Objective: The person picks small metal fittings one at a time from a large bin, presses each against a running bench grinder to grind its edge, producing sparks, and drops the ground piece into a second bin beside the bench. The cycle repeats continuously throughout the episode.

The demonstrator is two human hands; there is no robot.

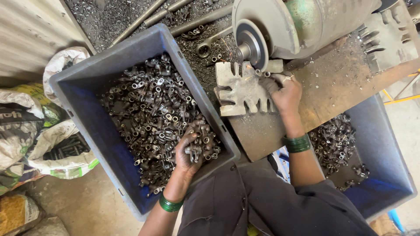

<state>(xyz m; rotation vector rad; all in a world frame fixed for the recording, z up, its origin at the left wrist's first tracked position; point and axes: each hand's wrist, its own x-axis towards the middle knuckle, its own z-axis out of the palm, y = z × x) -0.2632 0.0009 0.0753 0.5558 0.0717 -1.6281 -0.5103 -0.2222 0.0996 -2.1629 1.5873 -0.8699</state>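
Note:
My left hand [189, 153] reaches into a blue plastic crate [83, 94] full of small dark metal fittings [148, 109] and closes on a handful of them. My right hand [284, 94] presses a small metal part against the notched grey rest plate [240, 89] right below the grinding wheel [250, 43] of a bench grinder [302, 22]. A few sparks show at the wheel. Green bangles sit on both wrists.
A second blue crate [385, 161] on the right holds fewer fittings [334, 142]. The grinder stands on a rusty metal bench [337, 87]. Steel rods, a spanner [208, 46] and metal filings lie behind. Woven sacks [39, 131] crowd the left side.

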